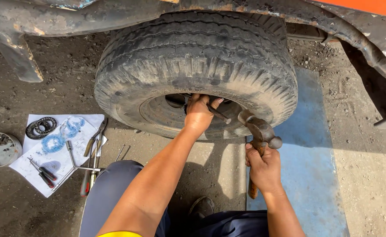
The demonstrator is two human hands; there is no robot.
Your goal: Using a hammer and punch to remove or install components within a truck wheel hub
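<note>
We see the left hand (198,115) at the centre of the frame, fingers wrapped around a dark metal rod (217,113) that it holds against the hub of the big dusty tyre (193,66). Just right of it, the right hand (264,169) is clenched on the wooden handle of a ball-peen hammer (259,131), its head raised beside the rod's outer end, close but apart. Over at the lower left, a white sheet (39,169) carries bearing rings (41,127), pliers (95,138) and screwdrivers (43,172), with a round tin (0,149) of small parts touching its edge.
</note>
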